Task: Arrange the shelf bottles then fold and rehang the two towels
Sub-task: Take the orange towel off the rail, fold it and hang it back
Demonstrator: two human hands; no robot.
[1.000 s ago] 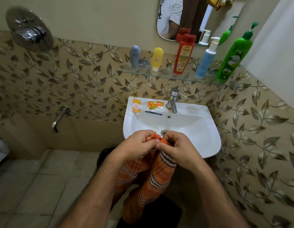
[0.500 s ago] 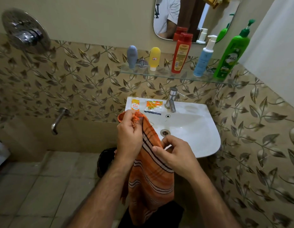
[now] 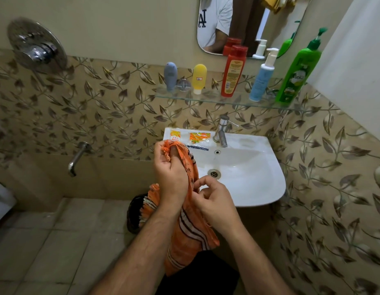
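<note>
An orange striped towel (image 3: 190, 237) hangs in front of the white sink (image 3: 255, 188). My left hand (image 3: 171, 170) grips its bunched top end by the sink's left corner. My right hand (image 3: 214, 202) pinches the towel's right edge lower down. On the glass shelf (image 3: 206, 99) stand a grey tube (image 3: 170, 76), a yellow tube (image 3: 199, 78), a red bottle (image 3: 233, 71), a blue pump bottle (image 3: 262, 76) and a green pump bottle (image 3: 297, 69). A yellow cloth (image 3: 276, 4) shows in the mirror's top.
A tap (image 3: 222, 130) and sachets (image 3: 198, 138) sit at the sink's back. The mirror (image 3: 248, 24) hangs above the shelf. A wall spout (image 3: 77, 158) and shower control (image 3: 36, 46) are at the left. A dark round bin (image 3: 134, 211) stands on the tiled floor.
My hands went from bunched together low to apart. The left hand lifted the towel's end up by the sink's corner. The right hand slid down along the towel's edge.
</note>
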